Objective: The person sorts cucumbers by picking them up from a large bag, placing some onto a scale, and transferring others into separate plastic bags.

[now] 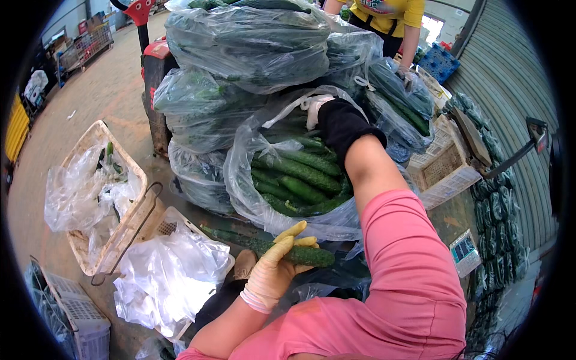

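My left hand (281,261), in a thin pale glove, grips a long bumpy green cucumber (310,255) low in front of me. The cucumber lies across the palm, its narrow end pointing left. Beyond it, a large clear plastic bag (243,198) gapes open, full of cucumbers (306,173). My right hand (316,110), in a light glove below a black sleeve cover (344,123), reaches to the far side of that bag. It is beside the bag's knotted white plastic handle; its fingertips are hidden, so I cannot tell what they hold.
Filled cucumber bags (247,45) are stacked behind, by a red pallet jack (157,49). Left stand a crate (137,166) with plastic and white plastic sheets (173,270). Right are a crate (450,168), a scale display (465,253) and bagged cucumbers (495,229). A person in yellow (409,13) leans over the far bags.
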Demonstrator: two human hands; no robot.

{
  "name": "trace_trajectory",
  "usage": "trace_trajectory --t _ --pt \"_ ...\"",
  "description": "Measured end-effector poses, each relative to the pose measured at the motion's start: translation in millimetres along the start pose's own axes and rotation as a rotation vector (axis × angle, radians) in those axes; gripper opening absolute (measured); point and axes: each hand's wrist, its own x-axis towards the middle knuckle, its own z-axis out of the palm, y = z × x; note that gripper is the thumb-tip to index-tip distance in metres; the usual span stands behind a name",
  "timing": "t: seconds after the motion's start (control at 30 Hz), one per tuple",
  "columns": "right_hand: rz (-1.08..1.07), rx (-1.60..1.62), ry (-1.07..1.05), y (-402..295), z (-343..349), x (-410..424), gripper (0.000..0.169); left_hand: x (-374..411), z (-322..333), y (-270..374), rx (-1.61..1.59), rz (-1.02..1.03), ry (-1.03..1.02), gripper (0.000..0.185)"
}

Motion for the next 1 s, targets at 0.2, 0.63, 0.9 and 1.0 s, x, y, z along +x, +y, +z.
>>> trace_trajectory --t 0.2,0.63,0.9,1.0 --pt "-0.056 -0.005 -0.005 -6 -21 -40 0.055 -1 -1 -2 -0.015 -0.005 -0.005 0.050" --pt "-0.421 0.708 0.278 15 -130 -150 0.059 1 -11 -9 -0.002 -0.023 -0.097 0.044" --pt "-0.878 1.653 0.608 -71 -170 -273 0.047 -5 -16 -8 0.025 -0.025 -0.061 0.041" --pt "-1.183 1.667 0.835 -130 -176 -308 0.048 -3 -23 -9 0.026 -0.037 -0.039 0.039"
